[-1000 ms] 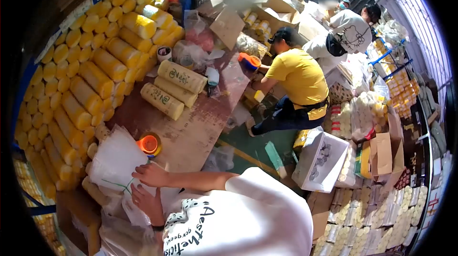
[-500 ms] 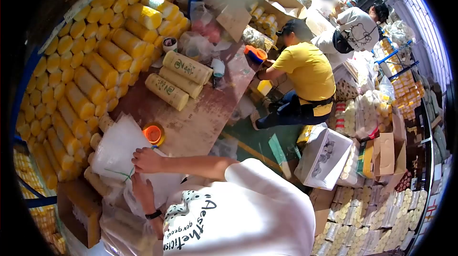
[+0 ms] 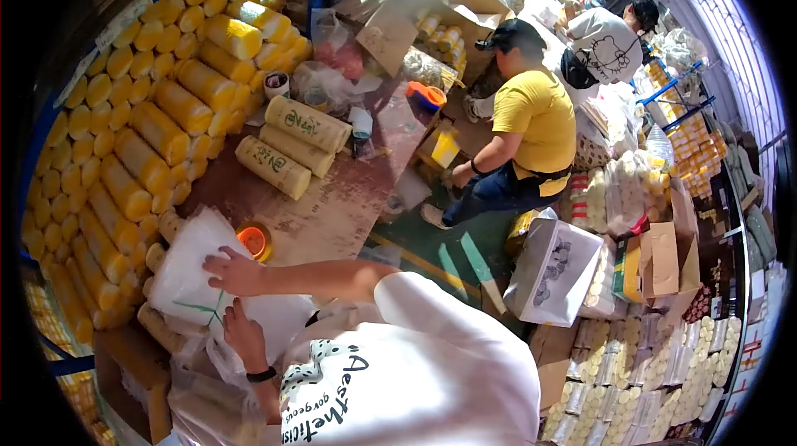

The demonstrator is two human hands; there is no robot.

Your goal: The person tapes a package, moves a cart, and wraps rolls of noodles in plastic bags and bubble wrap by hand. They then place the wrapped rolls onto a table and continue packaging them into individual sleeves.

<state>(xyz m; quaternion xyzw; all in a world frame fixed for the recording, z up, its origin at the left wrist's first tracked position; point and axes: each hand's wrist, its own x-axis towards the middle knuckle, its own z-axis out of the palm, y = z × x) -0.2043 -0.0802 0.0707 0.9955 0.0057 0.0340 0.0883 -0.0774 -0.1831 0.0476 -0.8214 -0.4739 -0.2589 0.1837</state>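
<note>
My right hand (image 3: 235,272) lies with spread fingers over a translucent white plastic-wrapped bundle (image 3: 189,267). My left hand (image 3: 245,335), a black band at its wrist, is just below it, beside the bundle's near side; its fingers look stretched out with nothing visible in them. Between the hands and to their left, a thin green string (image 3: 197,306) lies across the plastic, its loose ends near my fingers. What is inside the plastic cannot be made out. Close beyond my right hand, an orange roll of tape (image 3: 252,241) lies on the reddish-brown board (image 3: 320,212).
Three cream printed rolls (image 3: 305,124) lie on the board. Stacked yellow-ended rolls (image 3: 137,159) fill the left rack. An open cardboard box (image 3: 137,363) stands at lower left. A person in a yellow shirt (image 3: 535,118) crouches to the right, near a white box (image 3: 552,272).
My hands were together at the green string; they have moved apart, the right one leftward onto the plastic with its fingers spread. The person in yellow has drawn an arm back and lowered it.
</note>
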